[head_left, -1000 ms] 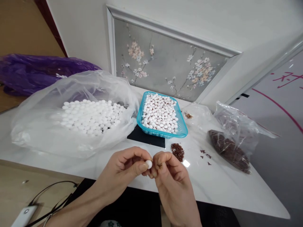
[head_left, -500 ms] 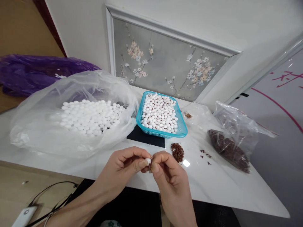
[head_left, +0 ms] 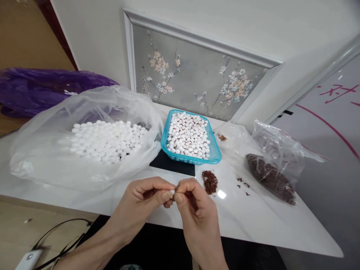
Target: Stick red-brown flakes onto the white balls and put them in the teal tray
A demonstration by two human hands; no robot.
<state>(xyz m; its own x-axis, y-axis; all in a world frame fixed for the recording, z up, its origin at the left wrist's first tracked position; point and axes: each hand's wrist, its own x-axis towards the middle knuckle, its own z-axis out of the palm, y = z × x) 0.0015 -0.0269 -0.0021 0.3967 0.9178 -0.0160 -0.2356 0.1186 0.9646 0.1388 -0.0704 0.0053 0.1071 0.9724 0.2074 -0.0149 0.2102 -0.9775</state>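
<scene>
Between the thumb and index finger of my left hand (head_left: 143, 204) is a small white oval ball (head_left: 172, 192), mostly covered by the fingertips. My right hand (head_left: 198, 215) is closed in a pinch right against the ball; a tiny brownish bit shows at its fingertips, too small to name. Both hands meet above the front of the white table. Just beyond the right hand lies a small heap of reddish-brown pieces (head_left: 209, 182). Behind the hands, a blue plastic basket (head_left: 215, 155) holds many similar white balls with brown specks among them.
At left lies a clear plastic bag (head_left: 42, 150) full of white balls, with a purple bag (head_left: 36, 90) behind it. A zip bag of brown material (head_left: 270, 176) rests at right, near several loose brown pieces (head_left: 246, 185). A framed flower panel (head_left: 194, 67) backs the table (head_left: 270, 228).
The fingertips of both hands have come closer together, and less of the white ball shows now. The camera view has shifted slightly.
</scene>
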